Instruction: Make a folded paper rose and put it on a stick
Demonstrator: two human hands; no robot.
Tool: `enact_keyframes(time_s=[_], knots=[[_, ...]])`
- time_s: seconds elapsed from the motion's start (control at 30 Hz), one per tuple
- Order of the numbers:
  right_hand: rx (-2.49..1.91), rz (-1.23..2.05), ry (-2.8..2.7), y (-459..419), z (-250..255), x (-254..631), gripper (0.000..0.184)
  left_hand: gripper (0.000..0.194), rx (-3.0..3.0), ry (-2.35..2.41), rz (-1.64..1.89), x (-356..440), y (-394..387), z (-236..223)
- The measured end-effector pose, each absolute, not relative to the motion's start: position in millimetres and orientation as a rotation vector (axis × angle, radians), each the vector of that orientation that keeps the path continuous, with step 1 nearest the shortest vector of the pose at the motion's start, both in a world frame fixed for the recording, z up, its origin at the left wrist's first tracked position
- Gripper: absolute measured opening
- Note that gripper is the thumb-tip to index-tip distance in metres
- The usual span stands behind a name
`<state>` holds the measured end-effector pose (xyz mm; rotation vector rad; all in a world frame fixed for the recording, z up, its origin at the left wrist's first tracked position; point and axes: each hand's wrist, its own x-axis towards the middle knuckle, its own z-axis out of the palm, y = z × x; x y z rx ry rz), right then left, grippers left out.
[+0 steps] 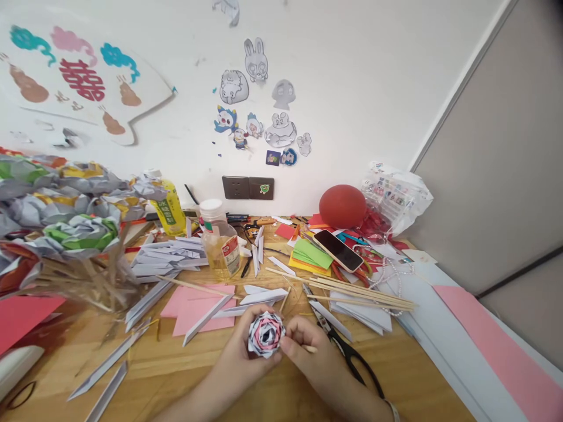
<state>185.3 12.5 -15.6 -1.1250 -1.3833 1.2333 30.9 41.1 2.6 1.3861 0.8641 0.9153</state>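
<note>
A folded paper flower, white with a pink ring, faces up in front of me. My left hand is closed around its left side and underside. At the flower's right edge, my right hand is closed, with its thumb and fingertips touching the petals. A short end of a thin wooden stick pokes out of the right hand; the rest of it is hidden. Black-handled scissors lie just right of that hand. Pink paper squares and folded white paper strips lie beyond the left hand.
Finished paper flowers crowd the left. A plastic jar and yellow bottle stand behind. Wooden sticks, a phone, coloured paper and a red balloon occupy the right. White sheets line the right edge.
</note>
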Motion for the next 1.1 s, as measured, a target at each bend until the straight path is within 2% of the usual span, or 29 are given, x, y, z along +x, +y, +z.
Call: enact_keyframes(time_s=[0.37,0.47,1.1], knots=[[-1.113,1.31,-1.339,17.2,-15.1,187.1,0.051,0.048,1.366,0.747,0.937,28.5,41.4,-8.5],[-1.097,1.394,-1.307,18.7,-19.1,186.5,0.052,0.05,1.336,0.728,0.944,27.8,41.8,-11.1],[-1.04,1.403,-1.297,18.8,-19.9,187.9,0.053,0.048,1.381,0.706,0.919,26.1,40.6,-8.6]])
